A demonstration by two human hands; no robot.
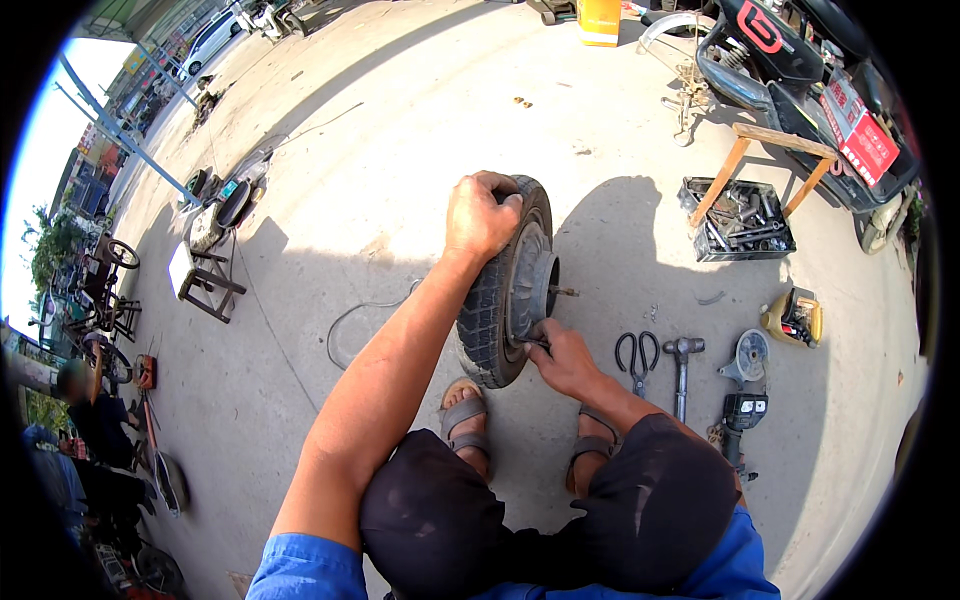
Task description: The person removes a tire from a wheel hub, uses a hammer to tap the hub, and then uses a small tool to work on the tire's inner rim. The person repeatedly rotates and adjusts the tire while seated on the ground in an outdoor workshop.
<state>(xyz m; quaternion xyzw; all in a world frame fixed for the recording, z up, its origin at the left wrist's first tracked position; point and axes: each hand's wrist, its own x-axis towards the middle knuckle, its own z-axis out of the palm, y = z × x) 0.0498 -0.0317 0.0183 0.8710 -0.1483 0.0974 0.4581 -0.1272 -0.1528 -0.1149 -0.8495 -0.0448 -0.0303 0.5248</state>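
A wheel with a black treaded tyre (483,310) and a grey metal hub (530,285) stands upright on the ground between my feet, slightly tilted. From its hub an axle (566,292) sticks out to the right. My left hand (482,217) is closed over the top of the tyre and holds it up. Low on the hub side, my right hand (562,358) has its fingers pinched together at the rim, by a small dark piece that I cannot make out. A thin cable (332,335) lies on the ground left of the wheel.
To the right lie black-handled scissors (638,362), a hammer (683,372) and a power tool (742,412). Farther off stand a crate of tools (740,252), a yellow container (775,318) and a scooter (745,75). A small stool (205,278) is at left; people sit at the far left.
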